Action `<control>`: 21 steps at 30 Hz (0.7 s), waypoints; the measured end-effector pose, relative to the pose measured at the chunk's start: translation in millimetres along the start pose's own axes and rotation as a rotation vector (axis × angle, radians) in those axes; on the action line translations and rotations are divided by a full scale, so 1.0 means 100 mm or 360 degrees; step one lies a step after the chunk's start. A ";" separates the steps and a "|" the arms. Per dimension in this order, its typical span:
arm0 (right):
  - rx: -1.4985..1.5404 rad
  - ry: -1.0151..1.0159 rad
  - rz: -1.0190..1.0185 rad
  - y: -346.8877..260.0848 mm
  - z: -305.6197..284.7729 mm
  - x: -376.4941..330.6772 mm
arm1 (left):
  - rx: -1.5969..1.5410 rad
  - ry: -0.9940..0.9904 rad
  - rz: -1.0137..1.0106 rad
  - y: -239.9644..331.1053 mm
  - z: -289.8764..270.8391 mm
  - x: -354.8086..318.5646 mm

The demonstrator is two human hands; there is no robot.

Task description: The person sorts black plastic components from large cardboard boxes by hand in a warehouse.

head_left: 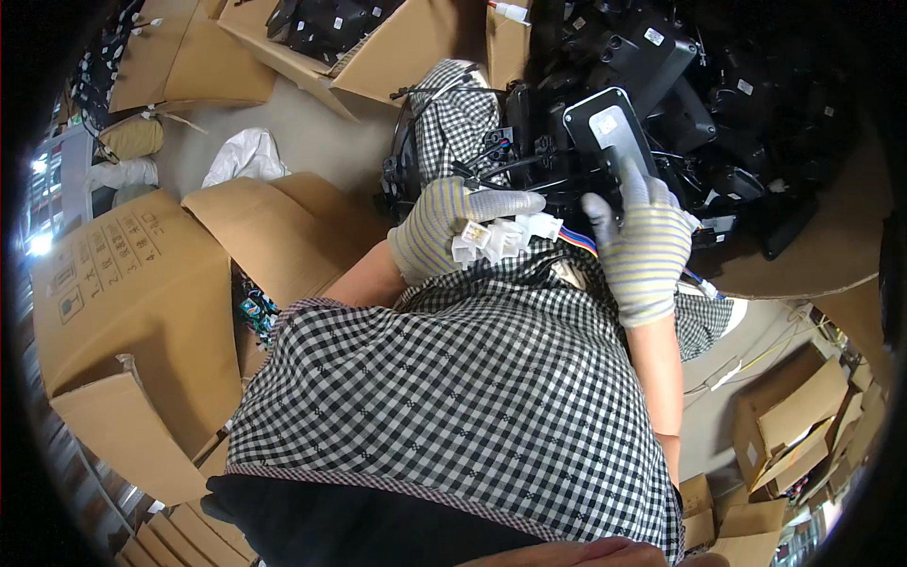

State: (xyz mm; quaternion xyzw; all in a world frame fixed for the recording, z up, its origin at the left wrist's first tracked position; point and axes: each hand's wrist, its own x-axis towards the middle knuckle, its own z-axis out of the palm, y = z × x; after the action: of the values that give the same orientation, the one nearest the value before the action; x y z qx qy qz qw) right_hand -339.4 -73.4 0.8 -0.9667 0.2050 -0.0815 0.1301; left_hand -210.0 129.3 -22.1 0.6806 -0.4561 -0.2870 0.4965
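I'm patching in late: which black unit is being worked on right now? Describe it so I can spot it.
Start at the heap of black parts at upper right. At its near edge, above the right hand, stands a black unit. Unlike its neighbours, it shows a rounded pale-rimmed face with a grey panel.

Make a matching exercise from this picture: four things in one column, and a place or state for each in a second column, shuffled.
Things:
1. left hand in a striped knit glove
2. right hand in a striped knit glove
3. crumpled white plastic bag
4. big brown cardboard box

Places or states:
A. lies on the floor beyond the box flaps
B. holds a bunch of white plastic connectors
C. stands at the person's left, flaps open
D. fingers rest on a black flat device with a grey label

Pairs: 1-B, 2-D, 3-A, 4-C
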 end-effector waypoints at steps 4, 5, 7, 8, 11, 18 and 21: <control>-0.0245 -0.0261 0.0171 0.17 0.36 0.10 | -0.0339 -0.0304 -0.0342 -0.03 -0.02 0.02; -0.0054 -0.0117 0.0210 0.22 0.39 0.09 | -0.0263 -0.0289 -0.0304 -0.03 -0.04 -0.03; 0.0751 0.0342 0.0274 0.25 0.31 0.16 | -0.0501 -0.0259 -0.0458 0.15 -0.11 -0.08; 0.1702 0.0248 0.0795 0.25 0.18 0.13 | -0.0802 -0.0260 -0.0646 0.16 -0.14 -0.10; 0.2862 0.0390 0.0894 0.29 0.23 0.12 | 0.0335 -0.0139 0.0647 0.28 -0.19 0.12; 0.2534 -0.0296 0.0886 0.12 0.28 -0.08 | 0.0114 0.0127 0.0597 0.30 -0.12 0.18; 0.2257 -0.0618 0.0386 -0.10 -0.43 -0.21 | -0.0726 0.0167 0.0049 0.48 -0.14 0.26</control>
State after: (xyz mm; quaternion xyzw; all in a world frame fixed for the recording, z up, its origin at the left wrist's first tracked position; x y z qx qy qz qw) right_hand -363.3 -65.2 42.9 -0.6182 0.1818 -0.0069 0.7647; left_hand -203.1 106.9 29.7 0.5578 -0.3632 -0.3393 0.6647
